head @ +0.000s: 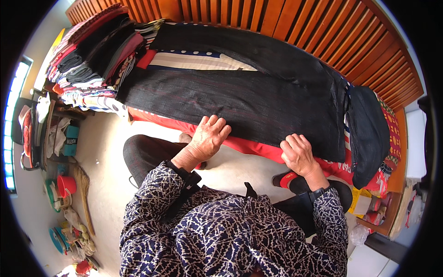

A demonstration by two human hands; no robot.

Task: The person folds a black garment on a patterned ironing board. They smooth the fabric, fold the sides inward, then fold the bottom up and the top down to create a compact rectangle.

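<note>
A pair of black trousers [238, 93] lies spread lengthwise on a wooden bench, its two legs apart towards the left. My left hand [211, 135] grips the near edge of the closer trouser leg with curled fingers. Further right, my right hand [298, 152] is closed on the same near edge. Under the trousers show a red cloth [252, 147] with white lettering and a striped cloth [193, 61]. Another dark garment [368, 135] lies folded at the right end, beside the waist part of the trousers.
Tall stacks of folded clothes [100, 55] stand at the bench's left end. A slatted wooden backrest [277, 20] runs behind. Along the left wall are a red bucket [66, 186], a straw broom [84, 199] and a blue box [71, 140]. A wooden shelf [384, 226] stands lower right.
</note>
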